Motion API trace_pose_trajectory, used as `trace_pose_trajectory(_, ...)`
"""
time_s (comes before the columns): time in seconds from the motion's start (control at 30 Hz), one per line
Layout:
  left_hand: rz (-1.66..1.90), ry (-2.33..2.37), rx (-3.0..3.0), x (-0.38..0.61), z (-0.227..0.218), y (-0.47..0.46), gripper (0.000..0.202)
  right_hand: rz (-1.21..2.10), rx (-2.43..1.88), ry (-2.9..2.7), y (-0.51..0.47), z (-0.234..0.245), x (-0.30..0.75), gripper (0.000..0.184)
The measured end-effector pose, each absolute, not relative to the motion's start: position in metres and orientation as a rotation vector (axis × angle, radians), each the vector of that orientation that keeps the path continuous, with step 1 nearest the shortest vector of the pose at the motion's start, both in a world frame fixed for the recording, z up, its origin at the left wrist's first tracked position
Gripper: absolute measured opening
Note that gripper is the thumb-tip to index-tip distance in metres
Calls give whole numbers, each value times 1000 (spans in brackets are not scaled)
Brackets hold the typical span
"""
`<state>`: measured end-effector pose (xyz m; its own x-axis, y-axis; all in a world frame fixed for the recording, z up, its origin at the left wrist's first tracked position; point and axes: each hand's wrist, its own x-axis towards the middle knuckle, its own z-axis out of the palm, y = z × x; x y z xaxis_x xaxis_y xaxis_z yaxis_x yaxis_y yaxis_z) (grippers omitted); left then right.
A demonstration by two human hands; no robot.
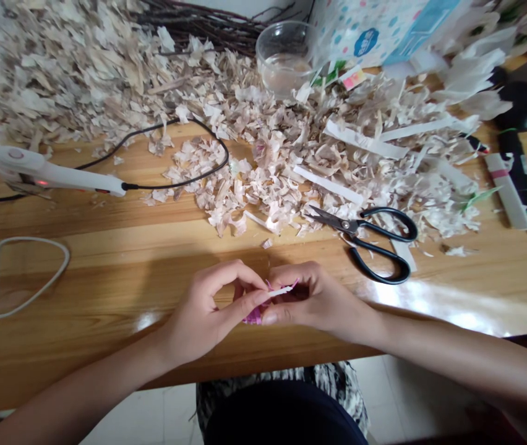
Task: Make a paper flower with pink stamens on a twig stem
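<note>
- Tabletop (106, 228) of glossy honey-coloured wood, spanning the view, with tiled floor (398, 402) beyond its near edge and patterned dark clothing (338, 389) just below.
- Broad heap of pale papery flakes (59, 80) across the far half of the tabletop, scattered more thinly toward the middle.
- Polka-dot package (375, 31) at the far edge, cut off by the top of the view.
- Bundle of dark twigs (193, 25) behind the heap.
- Clear bowl (286, 59) with a little cloudy liquid, right beside the package, its base among the flakes.
- White corded appliance (54, 170) lying at the left, its black cord (175, 179) looping along the edge of the flakes.
- Pale cable (17, 278) in a loose loop near the left edge.
- Black-handled scissors (365, 244) on bare wood at the rim of the flakes, well right of the hands' pinch.
- Long white strips (365, 139) lying over the flakes.
- Left hand (203, 312) and right hand (319, 303) close together above the near part of the tabletop, knuckles raised.
- Fingers (231, 272) of both hands curled inward and nearly closed, pinching from either side.
- Small pink-and-white strip (257, 315) gripped between both hands, its white end (284, 290) poking out above the fingertips.
</note>
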<state>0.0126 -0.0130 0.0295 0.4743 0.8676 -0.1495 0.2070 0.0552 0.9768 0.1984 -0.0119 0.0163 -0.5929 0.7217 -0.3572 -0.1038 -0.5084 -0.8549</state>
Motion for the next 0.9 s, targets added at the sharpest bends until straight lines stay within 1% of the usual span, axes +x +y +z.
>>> trace_pose_trajectory(0.2, 663, 1011, 1431, 11, 29, -13, 8, 2206, -926, -1160, -7, 16, 203, 20)
trace_pose_trajectory(0.37, 633, 971, 1351, 12, 30, -13, 8, 2249, -982, -1129, -6, 20, 201, 25)
trace_pose_trajectory(0.5, 605, 984, 1348, 13, 30, -12, 8, 2228, -1078, -1079, -7, 20, 201, 31)
trace_pose_trajectory(0.67, 586, 974, 1322, 14, 29, -14, 8, 2201, -1138, -1094, -11, 16, 201, 35)
trace_pose_trajectory(0.83, 613, 976, 1252, 14, 29, -14, 6, 2164, -1113, -1107, -11, 11, 202, 35)
trace_pose_trajectory(0.9, 627, 1002, 1218, 13, 29, -13, 7, 2063, -1124, -1128, -9, 13, 203, 34)
